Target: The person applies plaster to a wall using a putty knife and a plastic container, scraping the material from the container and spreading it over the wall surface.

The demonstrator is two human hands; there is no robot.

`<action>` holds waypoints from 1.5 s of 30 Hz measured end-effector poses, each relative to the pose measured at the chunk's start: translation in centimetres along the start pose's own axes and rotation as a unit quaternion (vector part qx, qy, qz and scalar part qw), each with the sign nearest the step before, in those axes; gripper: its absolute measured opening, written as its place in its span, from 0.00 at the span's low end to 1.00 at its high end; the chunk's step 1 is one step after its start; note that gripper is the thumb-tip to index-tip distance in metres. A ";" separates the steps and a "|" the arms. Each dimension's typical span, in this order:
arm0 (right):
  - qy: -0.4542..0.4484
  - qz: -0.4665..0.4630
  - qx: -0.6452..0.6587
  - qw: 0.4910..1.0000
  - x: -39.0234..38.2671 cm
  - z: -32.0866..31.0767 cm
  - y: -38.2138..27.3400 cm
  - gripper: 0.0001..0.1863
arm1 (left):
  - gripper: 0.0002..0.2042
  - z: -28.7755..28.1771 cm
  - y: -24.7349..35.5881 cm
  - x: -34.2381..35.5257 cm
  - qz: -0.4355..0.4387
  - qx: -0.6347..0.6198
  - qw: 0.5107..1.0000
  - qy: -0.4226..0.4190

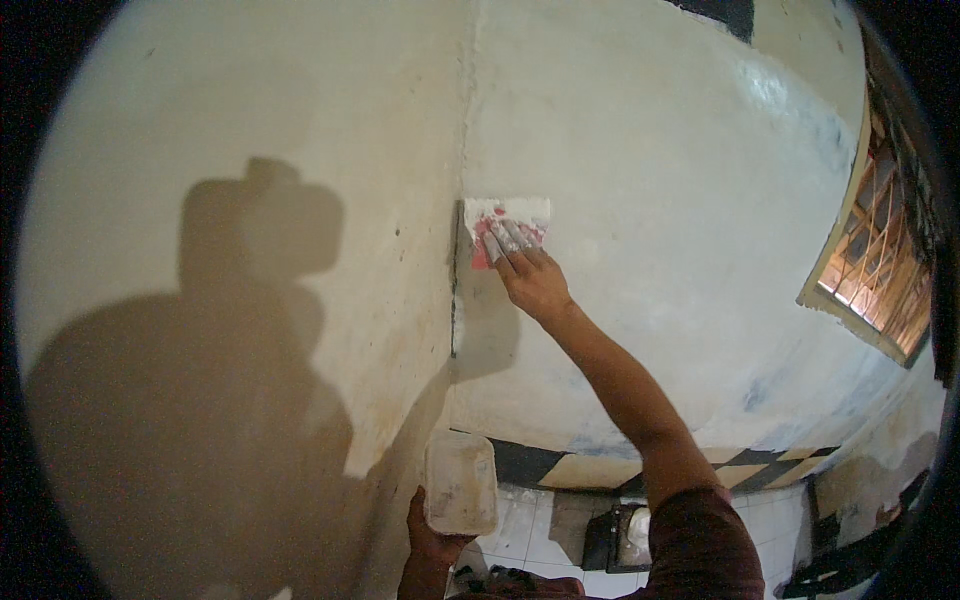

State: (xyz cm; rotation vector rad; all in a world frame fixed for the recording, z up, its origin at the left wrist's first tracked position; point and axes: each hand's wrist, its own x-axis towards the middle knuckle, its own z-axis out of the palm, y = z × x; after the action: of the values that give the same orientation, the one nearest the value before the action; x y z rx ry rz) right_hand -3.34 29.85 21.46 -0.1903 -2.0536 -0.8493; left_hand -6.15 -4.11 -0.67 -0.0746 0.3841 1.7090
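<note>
My right hand (532,277) presses a flat red putty spreader (510,212) against the pale wall (650,250), just right of the inside corner. White paste coats the spreader's upper part and my fingertips. Lower down, my left hand (432,538) grips a translucent rectangular plastic tub (460,485) by its near left side. Whitish smears line the tub; how much paste it holds I cannot tell. Below the spreader, a dark crack (454,310) runs down the corner.
A window with a metal grille (875,240) is at the right. Black and cream checkered tiles (590,470) band the wall's foot. On the white tiled floor (515,520) stands a dark box-like object (603,540) with something pale on it. My shadow falls across the left wall (380,130).
</note>
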 end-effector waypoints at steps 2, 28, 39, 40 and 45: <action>-0.107 0.021 -0.032 0.994 -5.7 4.5 1.0 0.26 | 0.34 0.0 -0.7 0.6 -0.028 -0.033 0.999 0.002; 0.000 0.057 -0.168 0.984 6.5 1.0 5.5 0.22 | 0.34 1.2 -0.5 -1.3 0.007 0.054 0.998 0.045; -0.289 0.008 0.109 0.951 -18.1 6.7 -14.6 0.26 | 0.25 -3.6 0.8 -1.7 0.039 -0.018 0.998 0.036; -0.254 0.003 0.114 0.960 -16.6 5.4 -13.7 0.26 | 0.25 -4.0 0.9 -1.6 0.036 -0.018 0.999 0.030; -0.119 -0.127 0.089 0.981 -9.3 2.4 -5.5 0.25 | 0.34 -2.4 -0.2 -1.1 -0.005 -0.013 0.999 0.042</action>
State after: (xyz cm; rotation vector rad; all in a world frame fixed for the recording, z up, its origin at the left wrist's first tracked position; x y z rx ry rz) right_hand -1.68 28.87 10.54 0.0759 -2.4029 -0.8199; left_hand -6.15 -5.81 -2.64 -0.1677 0.4227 1.7042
